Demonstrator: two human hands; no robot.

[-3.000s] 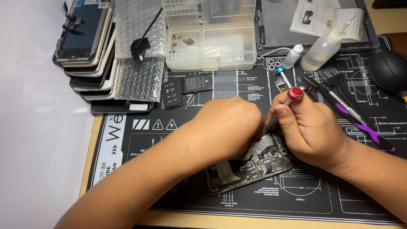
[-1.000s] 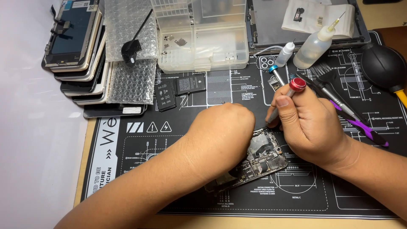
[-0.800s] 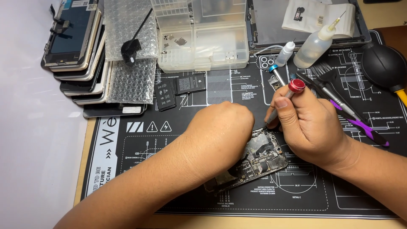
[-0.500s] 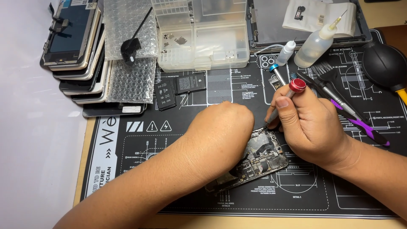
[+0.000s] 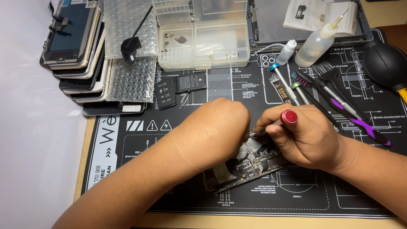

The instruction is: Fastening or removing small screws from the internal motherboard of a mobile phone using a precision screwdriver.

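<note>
Hands meet over an opened phone (image 5: 246, 165) that lies on the black work mat (image 5: 127, 152). Our left hand (image 5: 212, 131) rests on the upper left part of the phone with the fingers curled down on it; they are hidden under the hand, so we cannot tell if they pinch anything. Our right hand (image 5: 307, 138) is closed around a thin screwdriver with a red cap (image 5: 288, 117). The red cap sticks up above the thumb, and the shaft goes down to the left, toward the top edge of the phone, just beside the knuckles of the left hand. We cannot see the tip clearly.

Below both hands the inside of the phone shows, with dark parts and small gold contacts.

Beyond the right hand lie several other screwdrivers (image 5: 284, 82), a black brush (image 5: 326, 72) and purple tweezers (image 5: 360, 123). Further up from them stand a small dropper bottle (image 5: 286, 51) and a bigger squeeze bottle (image 5: 316, 42). Far right of this hand is a black rubber air blower (image 5: 386, 63).

Beyond the left hand we see a clear plastic parts box (image 5: 199, 34) and two small black flat parts (image 5: 178, 87). Up and to the left of this hand are bubble wrap sheets (image 5: 131, 76) and a stack of phone screens (image 5: 76, 46).
</note>
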